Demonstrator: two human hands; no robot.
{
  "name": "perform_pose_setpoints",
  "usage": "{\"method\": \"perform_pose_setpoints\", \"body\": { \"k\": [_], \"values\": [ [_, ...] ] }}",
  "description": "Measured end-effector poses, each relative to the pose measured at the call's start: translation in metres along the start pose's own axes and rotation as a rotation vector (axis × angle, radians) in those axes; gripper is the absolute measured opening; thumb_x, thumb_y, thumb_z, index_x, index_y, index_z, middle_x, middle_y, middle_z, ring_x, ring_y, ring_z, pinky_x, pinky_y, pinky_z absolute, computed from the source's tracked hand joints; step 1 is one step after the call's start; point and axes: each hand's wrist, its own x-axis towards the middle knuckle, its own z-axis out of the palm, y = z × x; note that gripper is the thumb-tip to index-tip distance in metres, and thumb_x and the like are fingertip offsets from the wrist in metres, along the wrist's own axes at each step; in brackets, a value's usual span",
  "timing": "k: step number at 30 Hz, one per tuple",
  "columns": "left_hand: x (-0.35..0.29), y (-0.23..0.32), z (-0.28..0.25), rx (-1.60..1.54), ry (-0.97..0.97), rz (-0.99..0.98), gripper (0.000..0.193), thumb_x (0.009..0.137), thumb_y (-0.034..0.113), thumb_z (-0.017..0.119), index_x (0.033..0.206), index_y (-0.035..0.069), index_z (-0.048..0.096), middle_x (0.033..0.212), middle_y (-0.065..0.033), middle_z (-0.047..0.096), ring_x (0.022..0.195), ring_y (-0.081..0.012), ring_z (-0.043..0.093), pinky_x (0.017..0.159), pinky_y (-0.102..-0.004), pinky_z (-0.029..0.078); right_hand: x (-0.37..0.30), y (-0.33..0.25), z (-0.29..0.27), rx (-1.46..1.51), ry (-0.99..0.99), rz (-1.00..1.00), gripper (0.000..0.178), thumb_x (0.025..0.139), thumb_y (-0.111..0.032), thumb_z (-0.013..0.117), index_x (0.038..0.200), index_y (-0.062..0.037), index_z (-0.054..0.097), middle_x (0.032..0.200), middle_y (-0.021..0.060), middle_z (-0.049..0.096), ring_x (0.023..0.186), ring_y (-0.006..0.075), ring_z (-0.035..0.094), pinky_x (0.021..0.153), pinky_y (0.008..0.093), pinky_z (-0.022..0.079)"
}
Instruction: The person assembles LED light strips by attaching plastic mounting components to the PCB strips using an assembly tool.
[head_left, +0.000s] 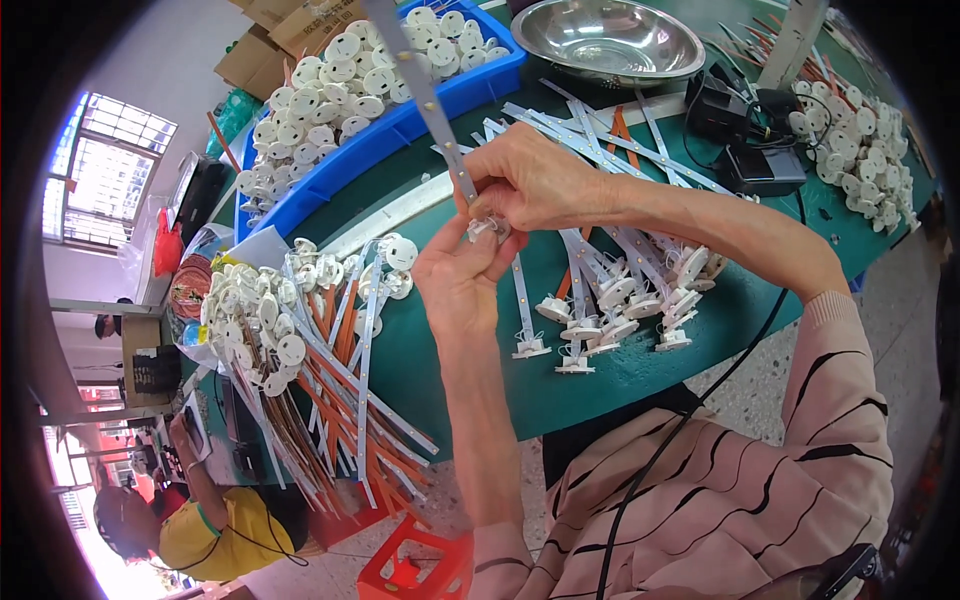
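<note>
I see my right hand (530, 185) pinching the strip (425, 95), whose long axis runs up and away, directly above my left hand (462, 275) gripping the white cap (487, 230).

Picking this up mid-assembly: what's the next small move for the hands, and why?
Probably press the white socket fully onto the end of the LED strip: the right hand pinches the strip's lower end, and the left hand holds the socket right under it.

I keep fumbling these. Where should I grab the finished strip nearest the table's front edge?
Probably pinch the bare strip just above its white end cap, coming from above with fingers across its narrow width. It lies flat on the green table, and the cap's wires look fragile.
</note>
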Motion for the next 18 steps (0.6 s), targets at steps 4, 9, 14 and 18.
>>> {"method": "perform_pose_setpoints", "body": {
  "k": [4,9,14,18],
  "values": [
    [0.004,-0.002,-0.002,0.033,-0.001,-0.012,0.030,0.082,-0.009,0.050,0.112,-0.014,0.050,0.099,-0.0186,0.060,0.085,-0.0269,0.064,0.077,-0.0315,0.056,0.001,-0.003,-0.005,0.013,-0.054,0.051,0.005,0.067,0.004,0.058,0.071,0.0007,0.059,0.058,0.0111,0.056,0.052,0.0166,0.054,0.050,0.0298,0.041],
    [0.004,0.002,-0.001,0.036,-0.038,-0.061,0.030,0.080,-0.007,0.052,0.109,-0.016,0.051,0.091,-0.0207,0.061,0.079,-0.0288,0.065,0.073,-0.0323,0.057,0.007,-0.009,-0.014,-0.062,-0.153,0.082,0.005,0.069,-0.003,0.060,0.071,0.0016,0.059,0.058,0.0120,0.056,0.053,0.0174,0.053,0.050,0.0311,0.039],
    [0.004,0.002,0.001,0.075,-0.034,-0.064,0.030,0.080,-0.006,0.052,0.108,-0.017,0.050,0.092,-0.0213,0.060,0.081,-0.0304,0.065,0.073,-0.0316,0.056,0.011,-0.011,-0.020,-0.005,-0.142,0.101,0.012,0.066,-0.009,0.064,0.070,0.0014,0.061,0.056,0.0118,0.056,0.053,0.0219,0.055,0.051,0.0333,0.039],
    [0.005,0.001,0.000,0.057,-0.039,-0.074,0.030,0.080,-0.008,0.052,0.108,-0.018,0.049,0.092,-0.0219,0.060,0.081,-0.0311,0.064,0.073,-0.0325,0.057,0.013,-0.003,-0.010,-0.067,-0.047,0.045,0.011,0.066,-0.009,0.065,0.070,0.0011,0.062,0.055,0.0118,0.056,0.051,0.0223,0.054,0.051,0.0334,0.039]
  ]
}}
